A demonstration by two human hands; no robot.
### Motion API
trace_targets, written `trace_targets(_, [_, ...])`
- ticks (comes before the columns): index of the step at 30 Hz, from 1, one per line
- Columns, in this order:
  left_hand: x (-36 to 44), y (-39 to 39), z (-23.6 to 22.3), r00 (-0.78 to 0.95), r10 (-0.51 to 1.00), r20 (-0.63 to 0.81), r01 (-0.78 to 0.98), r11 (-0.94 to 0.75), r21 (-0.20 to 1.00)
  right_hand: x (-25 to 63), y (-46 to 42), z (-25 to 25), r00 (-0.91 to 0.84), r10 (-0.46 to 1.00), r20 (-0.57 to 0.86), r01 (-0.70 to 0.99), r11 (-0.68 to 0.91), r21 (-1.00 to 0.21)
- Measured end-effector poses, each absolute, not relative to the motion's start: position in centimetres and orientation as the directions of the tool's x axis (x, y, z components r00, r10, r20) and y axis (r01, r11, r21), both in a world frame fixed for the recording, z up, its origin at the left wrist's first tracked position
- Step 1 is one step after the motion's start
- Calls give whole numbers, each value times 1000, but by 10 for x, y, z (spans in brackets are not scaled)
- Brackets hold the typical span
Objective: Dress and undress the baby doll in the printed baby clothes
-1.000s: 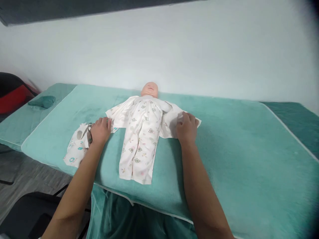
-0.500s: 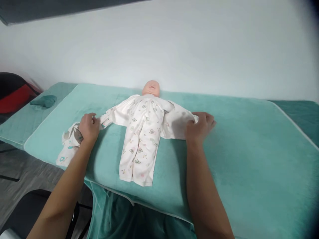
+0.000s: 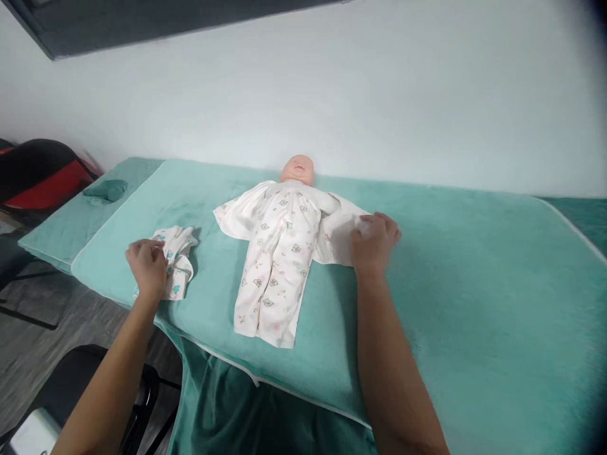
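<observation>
A baby doll [image 3: 298, 169] lies face up, with its head toward the wall. White printed baby clothes [image 3: 277, 265] with trouser legs and wide sleeves lie on it, covering most of its body. On the right, my right hand [image 3: 374, 243] is closed on the end of the spread sleeve [image 3: 339, 237]. At the left, my left hand [image 3: 148, 268] has curled fingers at the edge of a crumpled white cloth garment [image 3: 179, 259] with teal prints. That garment lies apart from the doll's left-side sleeve [image 3: 239, 212], and part of it is hidden behind my hand.
A teal padded bed [image 3: 474, 303] stands against the white wall [image 3: 303, 88]. A face hole [image 3: 107, 191] opens near its left end. Black-and-red chairs [image 3: 50, 180] stand at the left, and a black stool [image 3: 80, 385] at the lower left.
My left hand has moved left, and the crumpled garment is now bunched beside it, away from the doll's sleeve. My right hand stays at the other sleeve. The view has shifted slightly.
</observation>
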State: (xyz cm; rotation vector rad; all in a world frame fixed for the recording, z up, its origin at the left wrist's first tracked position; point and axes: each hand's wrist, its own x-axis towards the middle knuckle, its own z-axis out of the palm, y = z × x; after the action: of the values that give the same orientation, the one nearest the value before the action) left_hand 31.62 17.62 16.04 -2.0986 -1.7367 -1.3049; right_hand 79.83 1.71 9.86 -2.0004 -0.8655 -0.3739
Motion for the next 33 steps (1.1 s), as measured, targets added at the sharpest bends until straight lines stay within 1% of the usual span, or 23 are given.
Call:
trace_targets(1, [314, 172, 154, 35, 752, 658, 869, -347, 351, 795, 18, 98, 696, 456, 554, 714, -358, -602])
trace_targets(3, [317, 167, 153, 88, 732, 675, 894, -358, 271, 789, 18, 98, 687, 512, 515, 720, -385, -578])
trace_targets(5, [333, 164, 161, 116, 691, 713, 902, -374, 215, 785, 17, 98, 701, 543, 462, 703, -418, -575])
trace_targets(7, [360, 159, 168, 192, 662, 725, 872, -453, 183, 785, 15, 100, 724, 539, 430, 678, -442, -588])
trace_targets(8, [378, 158, 170, 241, 654, 717, 838, -512, 186, 787, 14, 101, 736, 527, 425, 665, -449, -596])
trace_targets(10, [422, 157, 167, 342, 666, 663, 745, -622, 240, 793, 13, 104, 755, 495, 431, 646, -447, -618])
trace_targets(12, [470, 165, 162, 422, 678, 602, 658, -686, 312, 800, 11, 107, 747, 470, 469, 655, -407, -636])
trace_targets(14, [516, 182, 157, 447, 683, 577, 599, -708, 374, 807, 10, 110, 715, 458, 528, 691, -353, -630])
trace_targets(17, [566, 215, 156, 449, 718, 533, 573, -688, 444, 811, 10, 114, 668, 459, 586, 741, -335, -582])
trace_targets(19, [582, 234, 156, 471, 750, 465, 617, -657, 433, 806, 12, 117, 619, 497, 608, 780, -304, -546])
trace_targets(20, [586, 241, 155, 484, 765, 424, 660, -637, 398, 800, 14, 119, 573, 538, 618, 810, -260, -526])
trace_targets(22, [586, 250, 153, 491, 793, 360, 751, -595, 286, 787, 20, 123, 433, 663, 611, 867, -121, -483])
trace_targets(24, [580, 253, 151, 470, 818, 333, 815, -546, 193, 775, 26, 124, 285, 792, 540, 884, 0, -467])
trace_targets(25, [576, 253, 151, 445, 834, 327, 840, -515, 172, 771, 29, 123, 244, 836, 492, 880, 23, -475])
trace_targets(26, [572, 253, 151, 412, 853, 320, 862, -479, 168, 769, 31, 121, 239, 859, 453, 872, 16, -490])
trace_targets(28, [564, 253, 153, 346, 890, 297, 895, -408, 180, 771, 32, 117, 301, 856, 422, 851, -42, -523])
trace_targets(30, [559, 253, 155, 309, 909, 281, 910, -368, 192, 775, 31, 112, 361, 828, 429, 835, -83, -544])
trace_targets(33, [555, 250, 155, 301, 908, 290, 907, -367, 208, 778, 30, 109, 391, 798, 460, 827, -85, -556])
